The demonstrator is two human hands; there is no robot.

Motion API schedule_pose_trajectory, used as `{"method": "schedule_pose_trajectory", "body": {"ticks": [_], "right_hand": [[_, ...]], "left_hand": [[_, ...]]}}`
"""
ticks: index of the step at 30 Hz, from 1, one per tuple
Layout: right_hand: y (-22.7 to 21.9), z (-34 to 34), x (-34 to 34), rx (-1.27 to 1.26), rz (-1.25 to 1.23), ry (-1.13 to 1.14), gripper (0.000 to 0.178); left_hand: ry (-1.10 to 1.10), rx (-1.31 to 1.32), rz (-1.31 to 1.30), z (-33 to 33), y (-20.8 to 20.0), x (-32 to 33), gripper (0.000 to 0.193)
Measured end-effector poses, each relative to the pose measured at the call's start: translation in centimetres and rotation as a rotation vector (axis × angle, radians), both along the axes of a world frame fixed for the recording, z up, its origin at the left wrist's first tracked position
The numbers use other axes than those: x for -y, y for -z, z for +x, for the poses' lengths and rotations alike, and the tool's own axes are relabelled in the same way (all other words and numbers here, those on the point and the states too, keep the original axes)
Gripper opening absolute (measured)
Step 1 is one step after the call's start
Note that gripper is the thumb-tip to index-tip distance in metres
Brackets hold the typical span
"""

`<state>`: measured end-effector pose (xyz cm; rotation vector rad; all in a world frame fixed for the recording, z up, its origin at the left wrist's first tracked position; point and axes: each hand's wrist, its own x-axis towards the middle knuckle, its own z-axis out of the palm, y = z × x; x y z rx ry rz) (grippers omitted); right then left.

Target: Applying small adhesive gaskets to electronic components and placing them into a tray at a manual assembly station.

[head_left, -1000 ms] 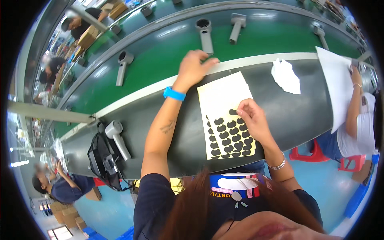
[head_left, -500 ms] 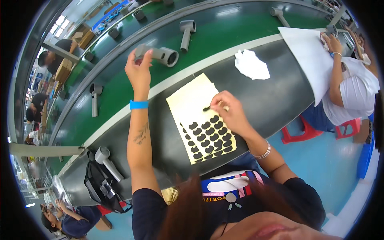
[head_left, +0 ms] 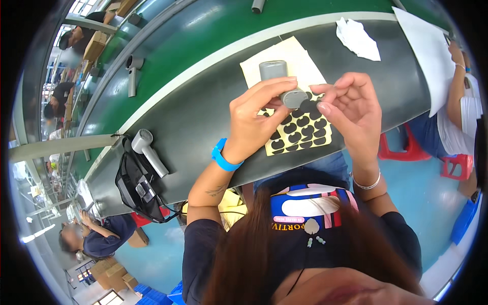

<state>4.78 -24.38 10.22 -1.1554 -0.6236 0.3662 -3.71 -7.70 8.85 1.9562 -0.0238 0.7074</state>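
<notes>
My left hand is wrapped around a grey hair dryer housing, whose round handle end points toward me. At that end my right hand pinches a small black sticker between thumb and finger, with its edge at or touching the handle end; exact contact is hard to tell. Below both hands lies a pale yellow sticker sheet with rows of black rounded stickers. The housing and hands cover part of it.
To the left, another grey hair dryer lies by a black bag. Crumpled white paper rests at the far right. Beyond the dark table runs a green conveyor carrying a grey housing. A co-worker's white sleeve shows at right.
My left hand has brought the housing from above the conveyor down over the sticker sheet. My right hand has carried the black sticker to the handle end. The view has shifted.
</notes>
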Motion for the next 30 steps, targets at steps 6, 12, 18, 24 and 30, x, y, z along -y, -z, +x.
{"method": "schedule_pose_trajectory", "body": {"ticks": [6,12,18,24,30], "right_hand": [[-0.37,-0.71,0.25,-0.033,-0.06,-0.047,0.032],[-0.31,-0.67,0.28,-0.035,-0.081,-0.041,0.031],[-0.2,-0.54,0.11,-0.009,-0.086,-0.025,0.029],[-0.29,-0.5,0.12,-0.012,-0.091,-0.026,0.028],[-0.48,-0.58,0.1,-0.008,-0.114,-0.013,0.029]], "left_hand": [[0.141,-0.078,-0.187,-0.67,0.12,0.58,0.042],[0.242,-0.111,-0.344,-0.99,0.18,0.4,0.043],[0.258,-0.112,-0.338,-0.91,0.46,0.12,0.042],[0.256,-0.129,-0.355,-0.92,0.42,0.1,0.039],[0.255,-0.134,-0.354,-0.94,0.33,0.21,0.039]]}}
